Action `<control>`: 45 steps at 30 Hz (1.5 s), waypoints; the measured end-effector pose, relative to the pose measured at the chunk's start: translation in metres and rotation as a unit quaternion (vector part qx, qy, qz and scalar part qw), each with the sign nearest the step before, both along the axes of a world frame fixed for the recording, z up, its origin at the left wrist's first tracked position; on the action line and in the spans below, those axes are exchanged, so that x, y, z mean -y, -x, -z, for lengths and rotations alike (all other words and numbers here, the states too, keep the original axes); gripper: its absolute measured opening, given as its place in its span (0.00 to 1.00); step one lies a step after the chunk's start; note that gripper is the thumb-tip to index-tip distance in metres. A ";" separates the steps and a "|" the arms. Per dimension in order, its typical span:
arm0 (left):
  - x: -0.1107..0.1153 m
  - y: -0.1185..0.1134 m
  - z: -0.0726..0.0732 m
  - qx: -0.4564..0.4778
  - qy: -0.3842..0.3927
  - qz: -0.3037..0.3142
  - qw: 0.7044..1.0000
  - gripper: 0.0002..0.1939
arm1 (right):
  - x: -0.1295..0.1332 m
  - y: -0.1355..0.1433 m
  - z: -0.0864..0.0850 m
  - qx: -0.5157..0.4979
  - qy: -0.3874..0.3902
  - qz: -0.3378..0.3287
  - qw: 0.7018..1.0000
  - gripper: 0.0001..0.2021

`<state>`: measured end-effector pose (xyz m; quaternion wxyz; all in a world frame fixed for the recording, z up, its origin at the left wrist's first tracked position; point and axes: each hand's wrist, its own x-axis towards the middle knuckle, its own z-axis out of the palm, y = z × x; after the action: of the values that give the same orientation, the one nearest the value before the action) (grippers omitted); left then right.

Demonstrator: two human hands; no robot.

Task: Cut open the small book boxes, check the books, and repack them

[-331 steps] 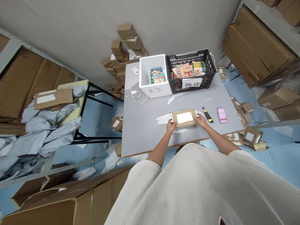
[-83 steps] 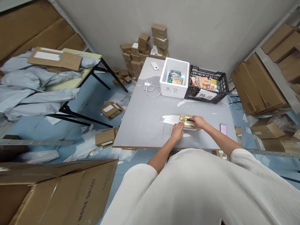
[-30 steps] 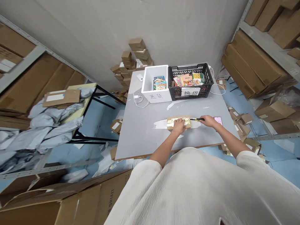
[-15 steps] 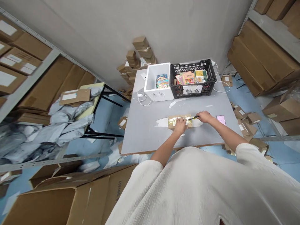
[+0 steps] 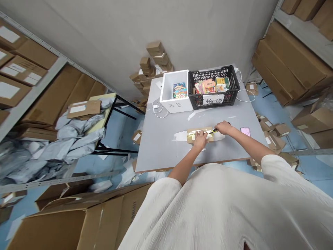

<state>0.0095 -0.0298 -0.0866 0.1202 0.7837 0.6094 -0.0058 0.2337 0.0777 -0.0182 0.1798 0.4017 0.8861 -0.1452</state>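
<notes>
A small cardboard box (image 5: 190, 138) with shiny yellowish tape and a white label lies on the grey table in front of me. My left hand (image 5: 200, 139) rests over its top at the near side, fingers apart and pressing down on it. Closed around a black and yellow utility knife (image 5: 214, 130) is my right hand (image 5: 223, 127), at the box's right end. The knife's tip points left at the taped top; whether the blade is in the tape is too small to tell.
Behind the box stand a white foam box (image 5: 173, 106) and a black plastic crate (image 5: 213, 100), both holding books. A phone (image 5: 245, 131) lies right of my hand. White cables (image 5: 161, 114) trail on the grey table (image 5: 156, 149). Cardboard boxes and grey parcels (image 5: 78, 135) surround it.
My right hand has moved slightly left and up with the knife, closer to the box's right end. My left hand and the box have stayed in place.
</notes>
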 end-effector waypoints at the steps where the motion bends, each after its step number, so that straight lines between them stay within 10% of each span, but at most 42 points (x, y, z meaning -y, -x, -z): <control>1: 0.000 0.000 -0.001 -0.003 0.002 0.000 1.000 0.26 | -0.002 0.002 0.001 -0.002 -0.003 -0.001 1.000 0.15; 7: -0.002 0.003 -0.004 0.005 0.011 0.001 1.000 0.28 | -0.008 -0.023 0.012 -0.053 0.127 0.116 0.984 0.08; 15: -0.007 0.005 -0.004 0.019 0.019 0.008 1.000 0.27 | 0.049 -0.055 0.052 -0.243 0.316 0.244 0.884 0.22; 26: -0.017 0.012 -0.021 0.058 -0.009 -0.028 0.998 0.28 | 0.083 -0.074 0.055 -0.360 0.272 0.395 0.800 0.22; 36: -0.037 0.014 -0.018 0.044 -0.020 0.023 0.999 0.25 | 0.099 -0.054 0.032 -0.227 0.015 0.213 0.950 0.21; 45: -0.036 0.004 -0.011 0.023 -0.024 0.021 0.999 0.32 | 0.096 -0.048 0.038 -0.186 -0.026 0.197 0.962 0.22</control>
<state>0.0052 0.0059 -0.0760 0.1152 0.7989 0.5899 0.0240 0.2821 -0.0179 -0.0566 -0.0313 0.5388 0.8107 -0.2269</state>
